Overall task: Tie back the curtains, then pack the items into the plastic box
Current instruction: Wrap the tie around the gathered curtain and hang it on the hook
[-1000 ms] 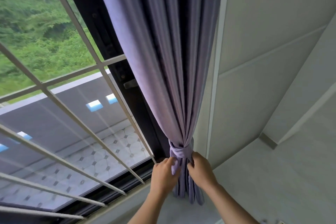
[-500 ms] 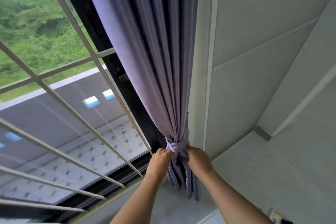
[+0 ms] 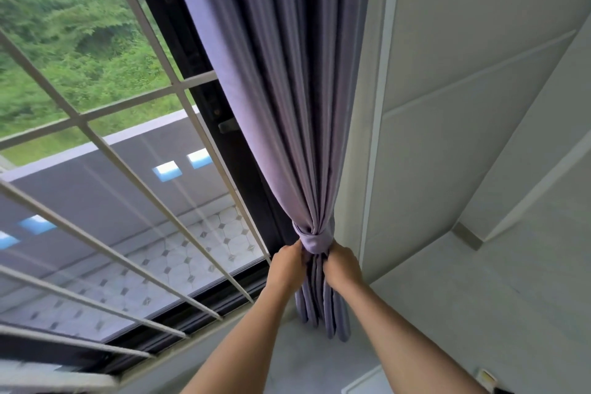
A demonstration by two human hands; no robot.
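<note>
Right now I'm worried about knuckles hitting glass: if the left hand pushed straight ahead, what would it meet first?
Probably the curtain knot it already grips; the dark window frame seems next, though depth is unclear.

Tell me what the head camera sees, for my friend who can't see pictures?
Two bare hands, left hand and right hand, grip a purple curtain just under the knot that bunches it beside a barred window. A pale wall stands to the right, with green trees outside.

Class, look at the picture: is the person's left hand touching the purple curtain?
Touching. The head view shows the left hand gripping the curtain just below its tie band, fingers curled into the fabric.
</note>
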